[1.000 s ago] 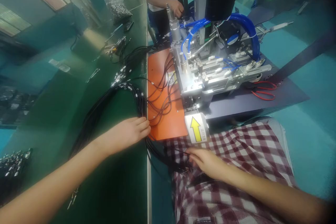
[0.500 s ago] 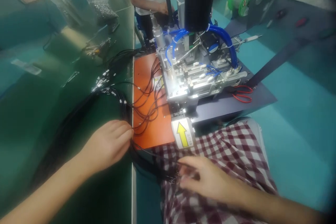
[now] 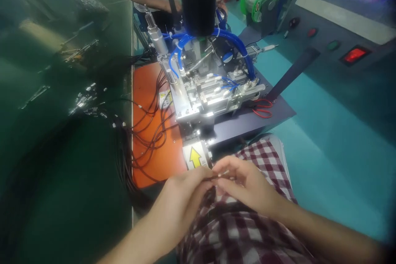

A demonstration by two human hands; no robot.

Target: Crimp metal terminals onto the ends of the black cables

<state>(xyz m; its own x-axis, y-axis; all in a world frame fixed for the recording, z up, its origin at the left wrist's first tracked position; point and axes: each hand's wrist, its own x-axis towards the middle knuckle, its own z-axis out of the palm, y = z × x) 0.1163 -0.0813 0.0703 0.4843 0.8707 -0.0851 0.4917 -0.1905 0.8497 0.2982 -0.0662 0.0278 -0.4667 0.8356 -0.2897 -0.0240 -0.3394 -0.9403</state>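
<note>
- Left hand (image 3: 182,194), bottom middle — fingers pinching a thin dark cable (image 3: 214,177).
- Right hand (image 3: 252,185), just right — finger and thumb pinching it too.
- Black cables (image 3: 123,154), left of middle.

Free room over the teal floor (image 3: 312,140) at right; machine (image 3: 201,95) blocks ahead, looped cables (image 3: 163,127) cross the orange plate (image 3: 145,86).

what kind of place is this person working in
Probably a factory workshop for cable assembly: a metal machine with blue tubes stands beside a green worktable, black cables lie in a bundle, and a control panel with a lit red switch is at the right.
</note>
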